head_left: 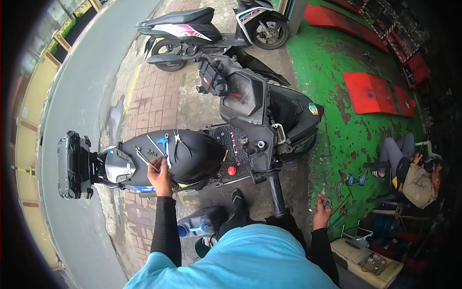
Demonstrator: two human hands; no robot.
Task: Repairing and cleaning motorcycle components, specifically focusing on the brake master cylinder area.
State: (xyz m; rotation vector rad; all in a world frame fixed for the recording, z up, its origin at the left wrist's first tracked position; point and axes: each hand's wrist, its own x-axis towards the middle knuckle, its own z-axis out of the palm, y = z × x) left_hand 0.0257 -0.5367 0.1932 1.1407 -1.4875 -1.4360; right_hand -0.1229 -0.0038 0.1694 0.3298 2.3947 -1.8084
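My left hand [161,178] is closed over the near side of the black scooter seat [199,153], its fingers around a long thin silver hand tool [143,156]. Beside that hand on the seat lie a blue-handled tool [163,142], another slim metal rod [154,143], thin pliers-like tool [178,139] and several small brass-coloured pieces [151,152]. Off to the right, past the handlebar grip [276,192], my right hand [322,213] is held over the floor with its fingers curled round a small shiny metal piece, too small to name.
A red round cap [232,170] sits on the scooter's footboard mat [236,144]. Below the seat stands a dark container with a blue cap [183,230]. A white-and-black scooter [211,33] is parked beyond. At right, a person [416,178] sits near a blue power drill [355,179].
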